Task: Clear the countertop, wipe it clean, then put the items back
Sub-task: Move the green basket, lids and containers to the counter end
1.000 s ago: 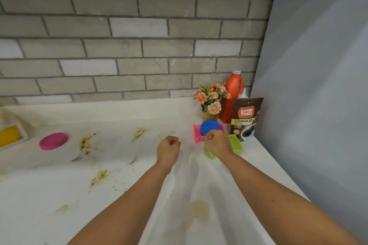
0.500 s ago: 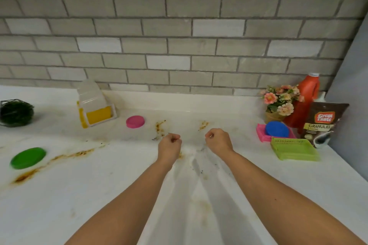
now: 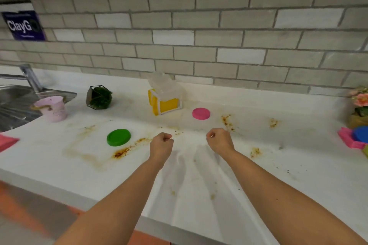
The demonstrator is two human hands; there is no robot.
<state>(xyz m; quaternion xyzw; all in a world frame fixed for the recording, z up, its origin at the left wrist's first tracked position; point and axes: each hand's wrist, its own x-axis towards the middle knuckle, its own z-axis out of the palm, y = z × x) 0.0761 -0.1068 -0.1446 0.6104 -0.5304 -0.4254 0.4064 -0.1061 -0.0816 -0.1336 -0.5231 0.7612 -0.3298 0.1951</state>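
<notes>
Countertop (image 3: 59,165) of white marbled stone runs along a grey brick wall (image 3: 219,26), streaked with brown stains (image 3: 123,151) and scattered dark specks, as a person stands before it with both bare forearms stretched out over its middle. The left hand (image 3: 161,143) and the right hand (image 3: 219,140) are each curled into a fist, near each other but apart, and each grips the far edge of a thin translucent sheet (image 3: 191,185) that fans in long folds from the fists back towards the person and over the counter's front edge.

A green lid (image 3: 118,137) lies flat just left of the left hand, beside the darkest stain. A pink lid (image 3: 201,113) lies farther back, between the two hands. Just left of it, near the wall, stands a yellow-and-white holder (image 3: 165,103) with clear plastic rising from its top. Farther left sit a wire-framed geometric planter (image 3: 99,97) filled with green moss and a pale pink cup (image 3: 52,108), the cup at the edge of a steel sink (image 3: 12,105) with its tap (image 3: 29,76) behind.

At the right edge, a blue lid (image 3: 360,134) rests on a pink tray (image 3: 346,139) in front of a pot of pink flowers (image 3: 360,99). A pink object (image 3: 6,141), cut off by the frame, lies at the far left. A dark blue sign (image 3: 23,25) reading "ClayG" hangs on the wall above the sink
</notes>
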